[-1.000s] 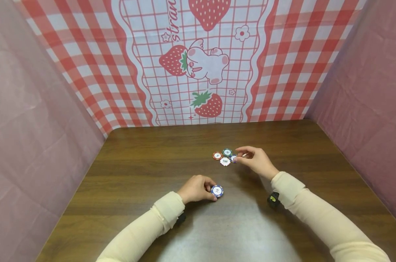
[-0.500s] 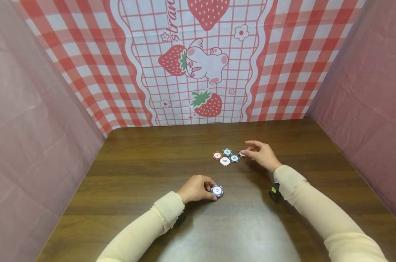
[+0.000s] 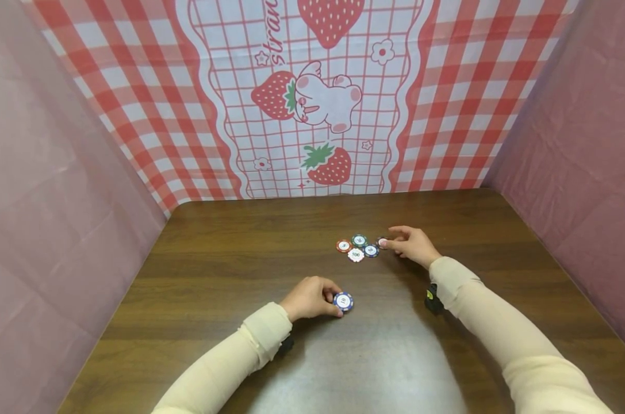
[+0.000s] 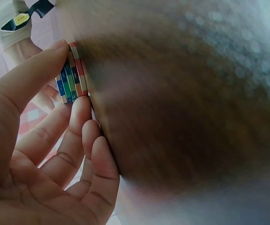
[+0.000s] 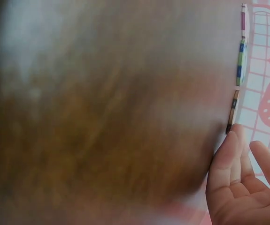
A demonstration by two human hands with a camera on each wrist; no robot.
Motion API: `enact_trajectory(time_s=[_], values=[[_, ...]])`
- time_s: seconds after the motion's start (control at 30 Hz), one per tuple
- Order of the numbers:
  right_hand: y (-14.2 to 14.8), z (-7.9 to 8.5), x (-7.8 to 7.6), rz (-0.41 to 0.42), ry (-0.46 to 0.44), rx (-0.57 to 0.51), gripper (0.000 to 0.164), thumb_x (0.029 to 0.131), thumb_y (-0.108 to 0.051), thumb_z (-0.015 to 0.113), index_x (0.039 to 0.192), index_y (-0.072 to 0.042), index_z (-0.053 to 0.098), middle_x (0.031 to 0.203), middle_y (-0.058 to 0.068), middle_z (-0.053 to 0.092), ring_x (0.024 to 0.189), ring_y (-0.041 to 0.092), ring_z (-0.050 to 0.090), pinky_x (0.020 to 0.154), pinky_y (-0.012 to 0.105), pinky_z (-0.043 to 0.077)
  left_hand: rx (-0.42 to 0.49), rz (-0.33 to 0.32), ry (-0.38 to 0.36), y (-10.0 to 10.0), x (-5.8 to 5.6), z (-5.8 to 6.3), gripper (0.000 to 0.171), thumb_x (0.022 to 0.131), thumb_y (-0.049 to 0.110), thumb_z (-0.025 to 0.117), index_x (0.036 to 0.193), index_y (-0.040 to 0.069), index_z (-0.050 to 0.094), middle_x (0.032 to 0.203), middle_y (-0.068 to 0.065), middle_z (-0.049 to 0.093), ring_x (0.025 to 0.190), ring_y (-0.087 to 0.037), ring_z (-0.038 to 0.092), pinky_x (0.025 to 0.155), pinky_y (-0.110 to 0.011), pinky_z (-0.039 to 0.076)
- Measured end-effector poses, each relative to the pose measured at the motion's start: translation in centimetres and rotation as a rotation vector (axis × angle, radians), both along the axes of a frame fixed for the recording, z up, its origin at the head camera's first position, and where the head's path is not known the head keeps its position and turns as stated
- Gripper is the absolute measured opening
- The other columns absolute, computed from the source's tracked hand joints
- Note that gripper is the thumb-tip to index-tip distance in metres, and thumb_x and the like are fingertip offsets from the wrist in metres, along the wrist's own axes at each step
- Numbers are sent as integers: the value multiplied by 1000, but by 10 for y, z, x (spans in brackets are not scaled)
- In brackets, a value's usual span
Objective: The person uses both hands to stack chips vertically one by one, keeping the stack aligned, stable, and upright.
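Note:
My left hand (image 3: 309,298) grips a stack of several poker chips (image 4: 72,75) between thumb and fingers, edges showing blue, green and red. In the head view a blue chip marked 10 (image 3: 343,301) tops it. My right hand (image 3: 414,247) is at the right end of a chip cluster. A dark-rimmed poker chip (image 3: 382,242) lies there, partly covered by the thumb in the head view. In the right wrist view a fingertip touches that chip's end, while another fingertip, perhaps the thumb, shows apart at the frame edge.
Left of the dark chip lie a blue chip (image 3: 371,250), a white chip marked 500 (image 3: 356,255), a green chip (image 3: 359,240) and a red chip (image 3: 344,246). They lie flat on the brown wooden table (image 3: 229,247). A strawberry-print checked cloth (image 3: 431,115) hangs behind.
My right hand has left the blue chip and moved right, and the dark-rimmed chip now lies beside the cluster. My left hand and its stack have stayed put.

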State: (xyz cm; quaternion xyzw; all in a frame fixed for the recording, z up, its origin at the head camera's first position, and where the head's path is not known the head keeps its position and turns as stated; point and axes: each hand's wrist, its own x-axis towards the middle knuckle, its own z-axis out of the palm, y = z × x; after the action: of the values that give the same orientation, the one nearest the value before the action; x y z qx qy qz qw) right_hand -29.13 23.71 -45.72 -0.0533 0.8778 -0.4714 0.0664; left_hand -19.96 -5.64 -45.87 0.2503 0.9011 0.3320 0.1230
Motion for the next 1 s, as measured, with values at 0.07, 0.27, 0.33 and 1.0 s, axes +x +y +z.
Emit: enact_trajectory(time_s=[0.07,0.27,0.33,1.0], values=[[0,-1,-1,4,-4,12,62,89,-24,72,138,7,48,97,21,70,72,14,63,65,27,54,0,0,-2,0,0,0,33,69,22,88,98,13,75,71,10,59,64,0,50,65,-19,41],[1,-1,-6,23,-34,57,65,88,-25,73,139,5,47,87,16,68,71,15,60,64,27,52,3,0,-4,0,0,0,33,69,21,88,98,13,75,71,8,60,64,-1,50,64,-19,41],[1,-1,-7,23,-41,66,65,87,-24,74,139,4,48,85,14,66,71,16,59,63,27,52,3,-1,-5,0,0,0,33,69,21,88,98,13,75,72,8,60,64,-1,50,64,-19,41],[-2,1,-12,63,-47,194,62,82,-20,79,133,4,56,76,4,54,63,10,51,57,24,49,0,-3,4,0,0,-1,33,69,22,88,98,14,75,71,9,59,64,0,49,64,-18,40]])
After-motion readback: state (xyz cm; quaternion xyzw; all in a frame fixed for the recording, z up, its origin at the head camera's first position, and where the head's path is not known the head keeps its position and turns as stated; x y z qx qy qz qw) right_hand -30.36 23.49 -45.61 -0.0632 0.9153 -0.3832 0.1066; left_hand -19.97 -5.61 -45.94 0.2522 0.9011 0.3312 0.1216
